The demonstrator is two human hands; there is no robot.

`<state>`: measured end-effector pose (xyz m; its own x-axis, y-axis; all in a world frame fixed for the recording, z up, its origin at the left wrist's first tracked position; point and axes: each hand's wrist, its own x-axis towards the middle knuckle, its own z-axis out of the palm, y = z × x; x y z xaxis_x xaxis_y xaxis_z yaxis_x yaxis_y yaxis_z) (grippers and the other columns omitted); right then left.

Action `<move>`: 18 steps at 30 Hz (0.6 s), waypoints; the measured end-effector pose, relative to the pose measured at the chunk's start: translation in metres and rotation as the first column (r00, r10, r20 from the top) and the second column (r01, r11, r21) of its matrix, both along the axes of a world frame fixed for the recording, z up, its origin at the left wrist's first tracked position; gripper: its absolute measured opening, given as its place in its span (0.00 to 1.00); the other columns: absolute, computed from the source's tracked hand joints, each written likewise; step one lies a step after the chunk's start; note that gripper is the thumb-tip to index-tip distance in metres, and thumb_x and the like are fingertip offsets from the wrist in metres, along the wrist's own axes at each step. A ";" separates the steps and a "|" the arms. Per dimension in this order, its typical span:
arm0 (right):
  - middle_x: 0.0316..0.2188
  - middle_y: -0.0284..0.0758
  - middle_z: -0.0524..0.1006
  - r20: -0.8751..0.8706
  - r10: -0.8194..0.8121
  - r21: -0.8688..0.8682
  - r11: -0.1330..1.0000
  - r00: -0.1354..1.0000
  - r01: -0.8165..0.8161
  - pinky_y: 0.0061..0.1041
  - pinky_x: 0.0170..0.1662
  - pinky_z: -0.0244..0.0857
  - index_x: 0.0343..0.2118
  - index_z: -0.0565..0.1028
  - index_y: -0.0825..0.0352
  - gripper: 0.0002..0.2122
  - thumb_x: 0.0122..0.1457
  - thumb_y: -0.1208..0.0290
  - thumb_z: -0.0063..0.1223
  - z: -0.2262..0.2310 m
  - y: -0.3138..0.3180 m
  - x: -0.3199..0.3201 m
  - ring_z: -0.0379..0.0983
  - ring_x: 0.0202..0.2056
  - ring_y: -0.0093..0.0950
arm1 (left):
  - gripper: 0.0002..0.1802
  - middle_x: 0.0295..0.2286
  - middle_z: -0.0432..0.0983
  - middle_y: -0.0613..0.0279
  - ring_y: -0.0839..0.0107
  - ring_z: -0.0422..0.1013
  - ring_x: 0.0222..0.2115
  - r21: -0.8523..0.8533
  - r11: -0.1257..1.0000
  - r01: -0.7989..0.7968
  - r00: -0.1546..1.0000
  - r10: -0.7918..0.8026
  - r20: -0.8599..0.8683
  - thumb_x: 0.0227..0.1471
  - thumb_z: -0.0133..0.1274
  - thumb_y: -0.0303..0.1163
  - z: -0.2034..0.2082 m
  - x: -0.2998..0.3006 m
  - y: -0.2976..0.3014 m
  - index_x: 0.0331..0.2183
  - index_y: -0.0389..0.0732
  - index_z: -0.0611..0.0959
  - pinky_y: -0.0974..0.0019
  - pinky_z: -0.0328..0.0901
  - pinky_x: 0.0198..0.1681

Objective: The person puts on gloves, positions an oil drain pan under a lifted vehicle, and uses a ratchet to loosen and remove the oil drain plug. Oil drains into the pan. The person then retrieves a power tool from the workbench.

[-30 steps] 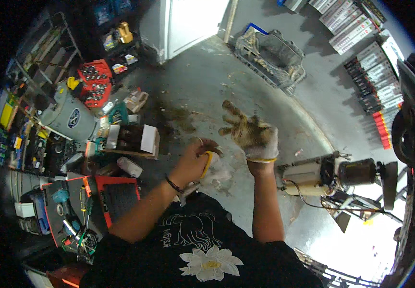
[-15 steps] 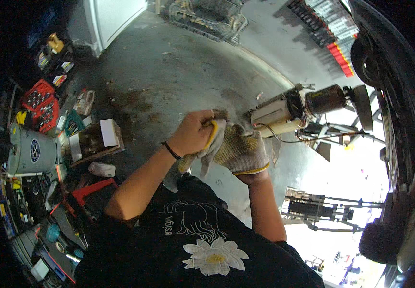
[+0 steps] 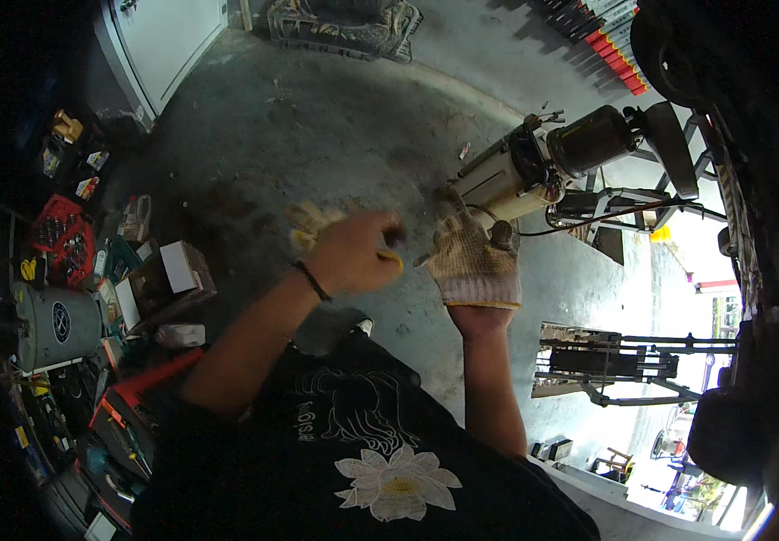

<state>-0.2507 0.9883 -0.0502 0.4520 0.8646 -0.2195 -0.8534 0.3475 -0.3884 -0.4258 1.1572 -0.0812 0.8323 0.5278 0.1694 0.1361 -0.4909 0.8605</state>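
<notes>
My left hand [image 3: 352,254] is bare, with a dark band at the wrist. Its fingers are closed on a loose knit work glove [image 3: 310,224], whose yellow-edged cuff shows by the thumb side; the rest is blurred, trailing beyond the hand. To its right, my right hand [image 3: 478,260] wears a matching whitish glove with a yellowish, soiled palm side and a yellow-edged cuff. The gloved fingers are partly spread and hold nothing that I can see. A gap separates the two hands.
Beyond the right hand stands a machine with a pale tank and dark cylinder [image 3: 592,142]. A lift arm [image 3: 606,362] reaches in from the right under a dark vehicle. At left are a red socket set [image 3: 63,236], a grey bucket [image 3: 60,326], a cardboard box [image 3: 166,284] and tools.
My hands have moved apart. The left hand has drawn left with the loose glove, away from the right hand, which stays gloved and has opened its fingers. The head view has shifted slightly.
</notes>
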 end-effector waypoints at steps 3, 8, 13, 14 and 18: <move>0.63 0.44 0.69 0.057 0.042 0.147 0.988 0.998 -0.050 0.48 0.66 0.59 0.65 0.66 0.64 0.26 0.72 0.53 0.36 -0.014 -0.001 0.027 0.66 0.62 0.44 | 0.23 0.31 0.80 0.48 0.50 0.79 0.34 0.118 0.980 0.158 0.985 -0.148 -0.090 0.50 0.60 0.50 0.013 0.045 -0.048 0.36 0.39 0.81 0.48 0.73 0.38; 0.64 0.44 0.67 0.000 -0.017 0.053 0.998 1.000 0.017 0.47 0.63 0.63 0.66 0.64 0.62 0.25 0.73 0.54 0.32 -0.039 -0.006 0.073 0.67 0.61 0.45 | 0.23 0.32 0.80 0.52 0.51 0.78 0.31 0.268 0.948 0.173 0.977 -0.131 -0.169 0.55 0.61 0.50 0.005 0.114 -0.082 0.39 0.38 0.81 0.48 0.72 0.34; 0.64 0.37 0.68 0.296 0.106 -0.310 0.951 0.949 -0.009 0.39 0.61 0.66 0.66 0.63 0.63 0.22 0.74 0.60 0.37 -0.069 -0.012 0.114 0.68 0.60 0.38 | 0.16 0.25 0.81 0.53 0.53 0.80 0.28 0.404 0.835 0.374 0.902 -0.226 -0.369 0.58 0.57 0.42 -0.014 0.168 -0.095 0.31 0.38 0.84 0.50 0.75 0.32; 0.65 0.37 0.68 0.198 0.047 -0.331 0.943 0.979 0.021 0.39 0.62 0.64 0.67 0.63 0.63 0.22 0.75 0.60 0.36 -0.075 -0.011 0.123 0.67 0.61 0.37 | 0.16 0.25 0.82 0.53 0.53 0.81 0.28 0.365 0.832 0.417 0.876 -0.262 -0.404 0.58 0.57 0.42 -0.017 0.176 -0.097 0.31 0.37 0.84 0.50 0.75 0.31; 0.64 0.40 0.68 -0.045 -0.037 -0.365 0.931 0.998 0.019 0.38 0.60 0.65 0.67 0.64 0.64 0.23 0.75 0.56 0.36 -0.091 -0.002 0.152 0.68 0.59 0.36 | 0.15 0.26 0.81 0.54 0.56 0.80 0.27 0.251 0.784 0.569 0.761 -0.385 -0.522 0.58 0.57 0.42 -0.022 0.192 -0.103 0.33 0.39 0.83 0.49 0.74 0.30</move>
<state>-0.0988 0.9862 -0.1413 0.4552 0.7082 -0.5397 -0.8670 0.2144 -0.4499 -0.2335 1.0543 -0.1034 0.9863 0.0105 -0.1646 0.0937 -0.8567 0.5072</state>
